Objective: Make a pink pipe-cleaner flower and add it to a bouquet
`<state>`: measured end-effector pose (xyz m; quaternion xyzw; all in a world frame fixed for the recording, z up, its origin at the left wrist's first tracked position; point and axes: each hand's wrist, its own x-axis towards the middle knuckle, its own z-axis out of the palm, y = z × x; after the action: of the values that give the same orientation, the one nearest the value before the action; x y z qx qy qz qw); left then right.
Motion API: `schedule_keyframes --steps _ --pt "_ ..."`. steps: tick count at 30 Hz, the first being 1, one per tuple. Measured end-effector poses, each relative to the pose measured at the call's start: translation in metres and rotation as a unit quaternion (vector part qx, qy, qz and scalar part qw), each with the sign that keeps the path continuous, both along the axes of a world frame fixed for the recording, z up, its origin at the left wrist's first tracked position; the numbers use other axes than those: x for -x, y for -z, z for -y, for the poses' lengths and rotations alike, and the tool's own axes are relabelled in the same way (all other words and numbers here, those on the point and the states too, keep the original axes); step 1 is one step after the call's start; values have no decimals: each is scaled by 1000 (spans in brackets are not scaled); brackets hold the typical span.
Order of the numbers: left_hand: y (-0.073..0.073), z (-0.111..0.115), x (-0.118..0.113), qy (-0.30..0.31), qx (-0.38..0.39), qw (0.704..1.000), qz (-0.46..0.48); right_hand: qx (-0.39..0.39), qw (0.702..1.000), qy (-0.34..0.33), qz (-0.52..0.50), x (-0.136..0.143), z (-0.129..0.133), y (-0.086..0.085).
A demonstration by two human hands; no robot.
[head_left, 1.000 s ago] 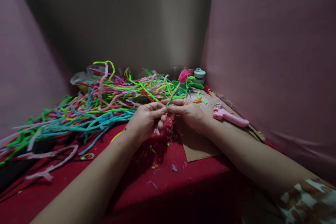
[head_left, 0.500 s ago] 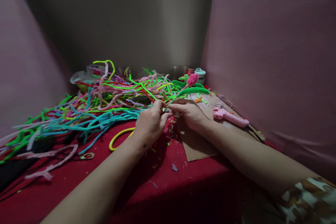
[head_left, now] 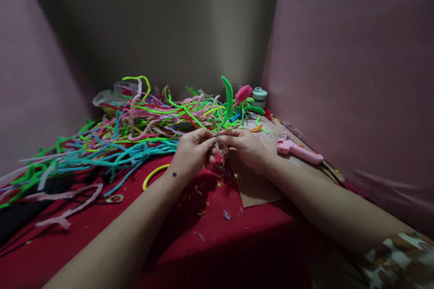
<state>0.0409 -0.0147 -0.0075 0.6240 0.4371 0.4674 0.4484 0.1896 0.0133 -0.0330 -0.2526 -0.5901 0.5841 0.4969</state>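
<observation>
Red cloth lies nearest. Beyond, by the cardboard's left edge, left hand and right hand pinch the flower low, fingertips nearly closed. Probably light, bendy and crushable at its bloom, it suits a stem grip; its long axis slants up and away, pink head rightward.

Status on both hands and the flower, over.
Left hand and right hand: fingers pinching green fuzzy stem. Pink fuzzy flower head upright. Nothing visible between hands and flower.
</observation>
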Motion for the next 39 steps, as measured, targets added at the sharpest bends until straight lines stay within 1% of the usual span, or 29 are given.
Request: schedule_keyframes --steps 3,6,8,10,11,13,16,18,20,23,25,26,27,28,29,31,33,34,35,36,37,38,39 --pt "-2 -2 4 57 58 994 67 -10 1000 -4 12 -3 -2 -1" --pt "-2 -7 11 122 136 976 119 -26 999 -18 16 -5 -2 -4" --pt "-1 -10 14 160 173 962 139 -16 999 -27 14 -5 -1 -5" --pt "-1 -11 15 179 189 955 143 -2 1000 -28 8 -4 -1 -6" --pt "-1 -11 15 176 186 957 139 3 1000 -22 5 -4 0 -6" --pt "-2 -9 12 153 160 969 114 5 1000 7 -5 -2 0 -6" --pt "-4 -4 7 83 76 993 42 -4 999 40 -19 0 -1 -4" --pt "-5 -2 4 45 34 998 -10 -7 999 36 -23 0 -2 -3" --pt "-5 -1 2 35 28 999 -26 -1 1000 23 -19 -1 -2 -1" --pt "-3 -3 3 58 55 997 -6 24 999 14 -18 -2 -3 1" --pt "0 -5 4 50 44 997 -43 43 999 18 -25 -1 -3 1" --pt "2 -6 4 27 11 996 -87 48 998 25 -26 -1 -4 2" --pt "5 -6 4 -6 -40 989 -145 51 998 32 -23 -1 -4 3" --pt "7 -6 4 -45 -106 971 -210 53 998 40 -19 -1 -5 3" --pt "10 -6 4 -79 -174 942 -276 55 997 48 -13 -1 -5 4" --pt "14 -6 4 -123 -282 867 -393 62 996 59 2 0 -5 4" --pt "17 -5 5 -144 -330 799 -481 63 996 62 21 1 -2 3" --pt "16 -4 5 -153 -337 774 -513 57 996 64 27 1 0 2" --pt "16 -4 6 -162 -339 755 -537 50 996 64 31 2 3 0" --pt "15 -3 7 -168 -337 742 -554 42 996 66 33 3 5 -1" --pt "14 -3 7 -172 -336 736 -562 35 996 68 35 3 7 -3" --pt "13 -2 8 -172 -336 736 -561 29 996 70 38 4 9 -4" --pt "13 -2 9 -168 -339 743 -552 19 996 70 43 4 10 -5"
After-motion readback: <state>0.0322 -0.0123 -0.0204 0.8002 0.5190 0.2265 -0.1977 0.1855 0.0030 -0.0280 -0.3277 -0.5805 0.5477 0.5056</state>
